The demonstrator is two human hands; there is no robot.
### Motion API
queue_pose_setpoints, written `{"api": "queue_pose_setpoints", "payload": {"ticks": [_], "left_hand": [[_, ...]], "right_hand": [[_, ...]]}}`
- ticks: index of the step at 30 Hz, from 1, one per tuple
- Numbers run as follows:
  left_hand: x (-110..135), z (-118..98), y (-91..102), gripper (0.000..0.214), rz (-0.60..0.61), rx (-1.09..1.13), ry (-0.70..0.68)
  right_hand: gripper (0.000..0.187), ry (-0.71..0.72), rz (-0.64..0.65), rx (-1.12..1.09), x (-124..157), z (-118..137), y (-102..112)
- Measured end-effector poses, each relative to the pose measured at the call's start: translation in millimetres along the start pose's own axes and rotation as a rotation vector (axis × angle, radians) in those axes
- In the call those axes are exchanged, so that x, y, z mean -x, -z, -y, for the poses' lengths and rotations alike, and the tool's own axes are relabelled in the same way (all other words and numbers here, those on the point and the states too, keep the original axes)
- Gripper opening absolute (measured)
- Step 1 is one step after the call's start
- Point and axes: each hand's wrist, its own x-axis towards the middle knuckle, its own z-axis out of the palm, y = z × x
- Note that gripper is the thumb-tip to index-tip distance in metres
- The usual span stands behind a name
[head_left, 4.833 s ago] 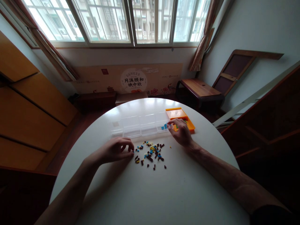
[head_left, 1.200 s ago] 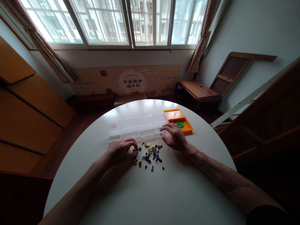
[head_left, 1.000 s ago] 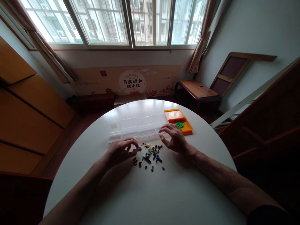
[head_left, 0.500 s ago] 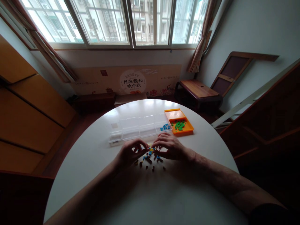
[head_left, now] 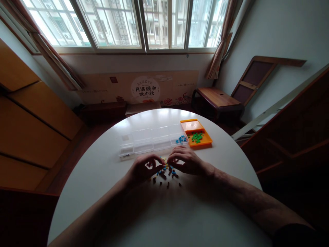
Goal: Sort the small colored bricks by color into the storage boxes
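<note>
A loose pile of tiny brown, blue and yellow building bricks (head_left: 162, 176) lies on the white round table (head_left: 164, 216). My left hand (head_left: 142, 168) curls over the pile's left side, thumb and index finger brought together in a pinch. From the right, my right hand (head_left: 187, 160) reaches in with its thumb and index finger also closed, close to the left fingertips. Whatever either pinch holds is too small to make out. Some yellow bricks show between and behind the fingertips, and the hands hide part of the pile.
Beyond the hands stands a clear plastic compartment box (head_left: 144, 147), with blue bricks (head_left: 181, 139) in its right compartment. Beside it on the right is an orange tray (head_left: 208, 140) holding green bricks (head_left: 197, 137). A wooden stool (head_left: 218, 97) stands past the table.
My fingertips have shifted slightly over the pile, and my right thumb and index finger now form a rounder pinch. The box and tray have stayed put.
</note>
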Motion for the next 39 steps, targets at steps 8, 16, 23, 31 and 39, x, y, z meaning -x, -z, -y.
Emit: {"api": "queue_pose_setpoints", "payload": {"ticks": [8, 16, 23, 31, 39], "left_hand": [[3.4, 12.7, 45.7, 0.009, 0.125, -0.380, -0.117], [4.9, 18.4, 48.6, 0.011, 0.192, -0.516, -0.117], [4.5, 29.1, 47.8, 0.019, 0.169, -0.576, -0.158], [1.9, 20.6, 43.5, 0.017, 0.100, -0.369, -0.142], [-1.2, -0.1, 6.2, 0.010, -0.051, -0.144, -0.081]], "right_hand": [[0.009, -0.384, -0.374, 0.204, 6.2, -22.9, 20.3], [0.009, -0.542, -0.378, 0.217, 11.1, -35.7, 18.0], [0.006, -0.457, -0.319, 0.205, 5.5, -24.4, 14.4], [0.009, -0.343, -0.277, 0.174, 4.1, -15.8, 12.2], [0.006, -0.051, -0.071, 0.070, -3.2, 3.9, 4.8]]}}
